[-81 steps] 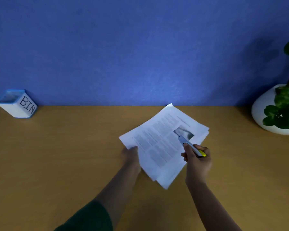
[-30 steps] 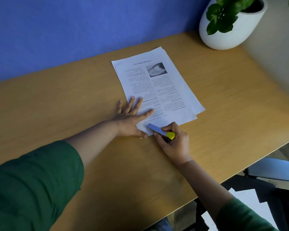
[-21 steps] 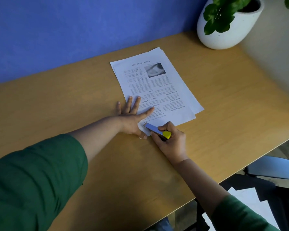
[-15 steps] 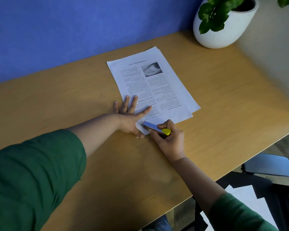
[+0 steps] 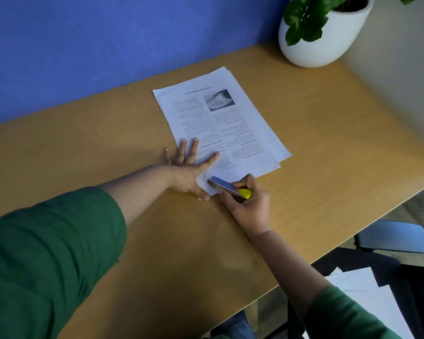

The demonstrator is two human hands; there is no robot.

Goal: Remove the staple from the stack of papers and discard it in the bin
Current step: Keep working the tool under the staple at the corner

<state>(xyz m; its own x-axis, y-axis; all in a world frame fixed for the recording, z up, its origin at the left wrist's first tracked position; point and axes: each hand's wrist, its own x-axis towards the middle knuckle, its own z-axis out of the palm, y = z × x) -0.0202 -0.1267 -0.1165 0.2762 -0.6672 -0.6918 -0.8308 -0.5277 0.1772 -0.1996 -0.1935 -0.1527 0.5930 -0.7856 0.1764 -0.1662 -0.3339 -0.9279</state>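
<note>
white printed sheets, the stack of papers (image 5: 220, 123), lie flat on the wooden desk (image 5: 83, 148), long axis running from the near corner by the hands away toward the blue wall (image 5: 108, 33), print upside down to the viewer. readable: "mebooksfree.com", "dry eye syndrome". the left hand (image 5: 189, 167), fingers spread flat, presses the near corner. the right hand (image 5: 247, 204) grips a silver, yellow-ended staple remover (image 5: 227, 187), its tip on that corner pointing left. a white plant pot (image 5: 321, 35) stands well apart, far right. the staple itself is too small to tell.
</note>
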